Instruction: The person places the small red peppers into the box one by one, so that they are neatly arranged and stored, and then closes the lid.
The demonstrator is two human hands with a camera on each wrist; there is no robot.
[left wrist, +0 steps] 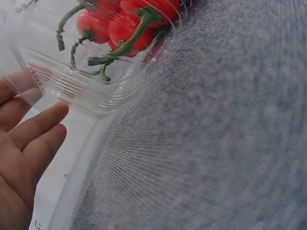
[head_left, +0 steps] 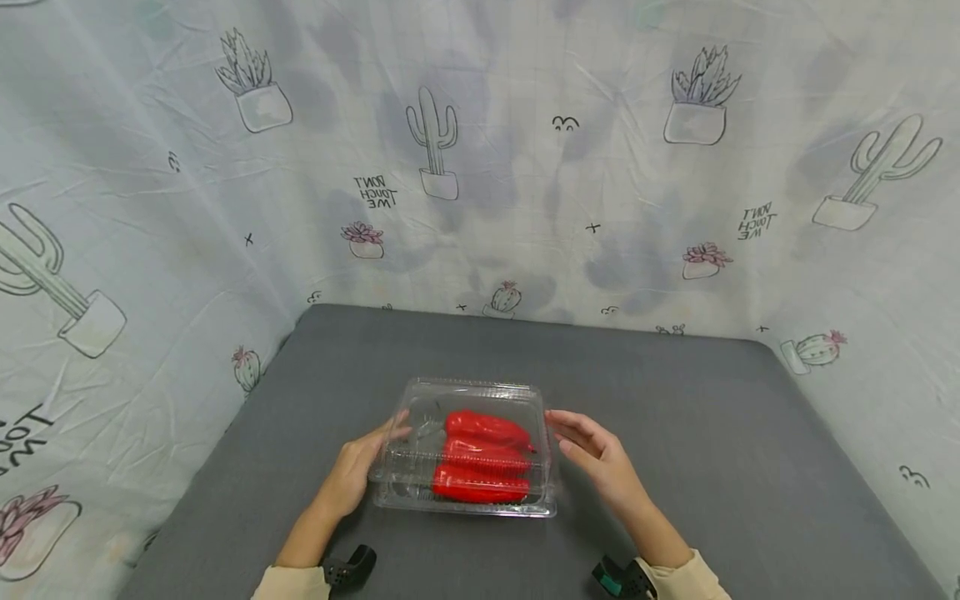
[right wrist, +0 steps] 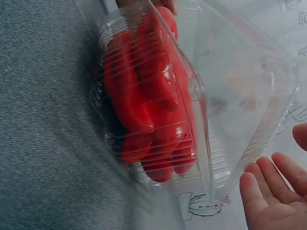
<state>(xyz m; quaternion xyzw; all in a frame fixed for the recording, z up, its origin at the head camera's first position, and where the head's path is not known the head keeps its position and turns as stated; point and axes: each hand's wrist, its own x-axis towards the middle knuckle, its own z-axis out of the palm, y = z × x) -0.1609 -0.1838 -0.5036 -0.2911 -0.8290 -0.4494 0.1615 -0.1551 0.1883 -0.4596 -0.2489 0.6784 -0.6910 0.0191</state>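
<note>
A clear plastic clamshell box point(head_left: 465, 510) sits on the grey table, holding several red peppers point(head_left: 483, 458). Green stems point(left wrist: 129, 40) show through its wall in the left wrist view. The transparent lid point(right wrist: 249, 86) is tilted up from the tray in the right wrist view. My left hand point(head_left: 356, 471) is at the box's left side, fingers extended, some seen through the plastic. On the opposite side, my right hand point(head_left: 600, 454) has its fingers loosely extended beside the lid's edge. Whether its fingertips touch the plastic, I cannot tell.
Grey cloth covers the table point(head_left: 660, 400). A pale curtain point(head_left: 525, 167) printed with cacti stands behind it and along both sides. Black wrist straps point(head_left: 351, 568) and cream sleeves point(head_left: 686, 577) are near the front edge of the view.
</note>
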